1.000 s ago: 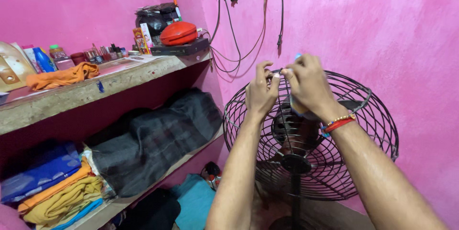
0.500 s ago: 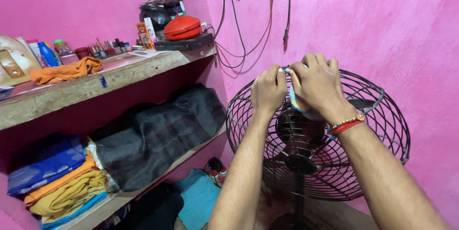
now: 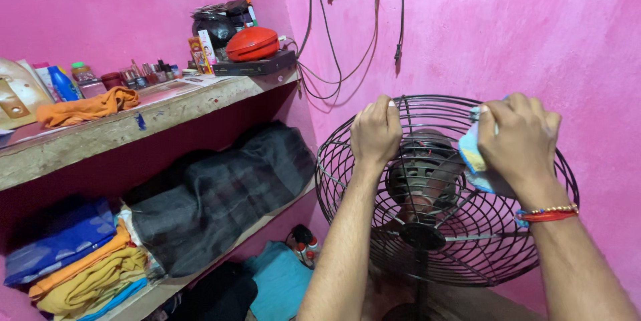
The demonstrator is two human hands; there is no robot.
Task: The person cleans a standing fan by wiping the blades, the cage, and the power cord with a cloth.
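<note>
A black pedestal fan with a round wire cage (image 3: 347,201) stands against the pink wall; its grey motor (image 3: 424,174) shows through the wires. My left hand (image 3: 377,131) grips the top rim of the cage. My right hand (image 3: 517,137) presses a small light blue and yellow cloth (image 3: 475,161) against the cage's upper right rim. A red and gold bracelet sits on my right wrist.
A wooden shelf (image 3: 100,137) on the left carries an orange cloth (image 3: 87,107), bottles, a red case (image 3: 252,44) and a black box. Below lie a dark folded blanket (image 3: 220,194) and stacked clothes (image 3: 80,261). Cables (image 3: 347,27) hang on the wall.
My hands, close together at the cage's top, have spread apart. The right hand with the cloth has slid to the right along the rim. The view has shifted.
</note>
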